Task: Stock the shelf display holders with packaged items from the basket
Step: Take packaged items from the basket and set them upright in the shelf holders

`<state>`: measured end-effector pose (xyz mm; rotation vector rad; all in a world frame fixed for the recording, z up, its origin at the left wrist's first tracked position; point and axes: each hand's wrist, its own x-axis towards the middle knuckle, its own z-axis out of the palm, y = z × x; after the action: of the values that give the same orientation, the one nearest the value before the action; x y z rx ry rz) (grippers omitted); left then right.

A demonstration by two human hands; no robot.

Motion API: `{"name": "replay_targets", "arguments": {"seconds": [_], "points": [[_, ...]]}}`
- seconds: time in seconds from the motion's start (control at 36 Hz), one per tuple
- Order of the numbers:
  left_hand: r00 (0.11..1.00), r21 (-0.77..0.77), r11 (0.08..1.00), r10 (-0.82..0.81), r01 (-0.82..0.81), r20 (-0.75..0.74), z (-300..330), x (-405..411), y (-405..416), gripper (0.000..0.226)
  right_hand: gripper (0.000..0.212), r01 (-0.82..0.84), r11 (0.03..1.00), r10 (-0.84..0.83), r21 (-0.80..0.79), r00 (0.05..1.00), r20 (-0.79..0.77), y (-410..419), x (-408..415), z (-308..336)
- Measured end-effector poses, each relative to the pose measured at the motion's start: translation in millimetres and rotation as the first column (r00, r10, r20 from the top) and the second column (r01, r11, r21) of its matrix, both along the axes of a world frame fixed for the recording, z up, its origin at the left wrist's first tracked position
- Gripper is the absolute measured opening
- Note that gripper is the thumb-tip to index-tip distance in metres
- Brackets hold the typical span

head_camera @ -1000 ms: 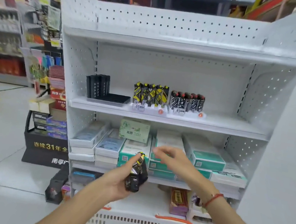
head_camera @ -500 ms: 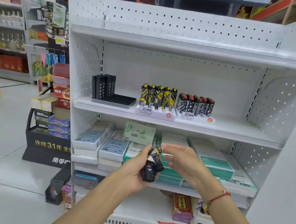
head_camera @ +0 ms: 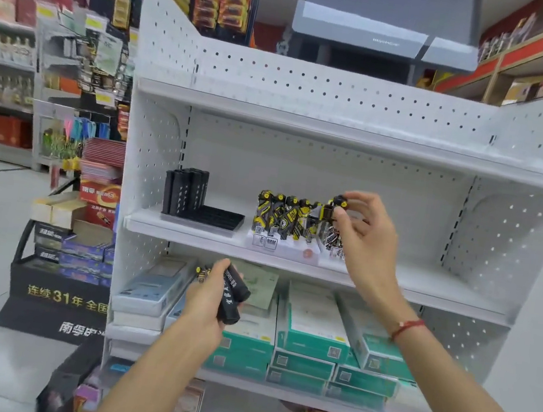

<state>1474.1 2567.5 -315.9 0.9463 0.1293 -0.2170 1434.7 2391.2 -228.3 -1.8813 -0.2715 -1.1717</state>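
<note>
My right hand [head_camera: 359, 233] pinches one yellow-and-black lighter [head_camera: 333, 210] between thumb and fingertips, the other fingers loosely spread, holding it just above the white display holder [head_camera: 283, 249] on the middle shelf [head_camera: 425, 288]. The row of yellow-and-black lighters [head_camera: 282, 216] stands just left of it. My left hand [head_camera: 207, 301], lower, is curled around a bundle of black lighters [head_camera: 232, 295]. A black tray [head_camera: 203, 212] sits further left; the shelf to the right is bare.
</note>
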Motion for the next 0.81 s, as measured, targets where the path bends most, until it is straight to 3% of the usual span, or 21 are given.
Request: {"name": "replay_targets", "arguments": {"seconds": [0.19,0.28,0.42,0.58,0.72,0.81], "points": [[1.0,-0.014,1.0,0.015,-0.015,-0.01,-2,1,6,0.019,0.016,0.043,0.913,-0.125,-0.405,0.976,-0.177,-8,33,11],[1.0,-0.017,1.0,-0.003,0.003,-0.014,-3,-3,6,0.017,0.014,0.001,0.934,-0.104,-0.357,0.958,-0.268,-11,38,11],[0.999,-0.008,1.0,-0.008,0.007,-0.049,-8,-2,8,0.02,0.023,0.087,0.964,-0.151,-0.251,0.956,-0.25,-9,43,11],[1.0,0.015,1.0,0.022,-0.022,-0.018,-2,-2,6,0.024,0.028,0.305,0.889,-0.38,-0.34,0.907,-0.18,-4,55,9],[0.998,0.039,0.999,0.024,-0.026,0.059,3,-1,7,0.044,0.025,0.373,0.838,-0.468,-0.398,0.867,-0.174,1,62,13],[0.997,0.053,0.998,0.034,-0.037,0.071,3,0,9,0.044,0.023,0.337,0.836,-0.453,-0.432,0.869,-0.198,3,62,18]]}}
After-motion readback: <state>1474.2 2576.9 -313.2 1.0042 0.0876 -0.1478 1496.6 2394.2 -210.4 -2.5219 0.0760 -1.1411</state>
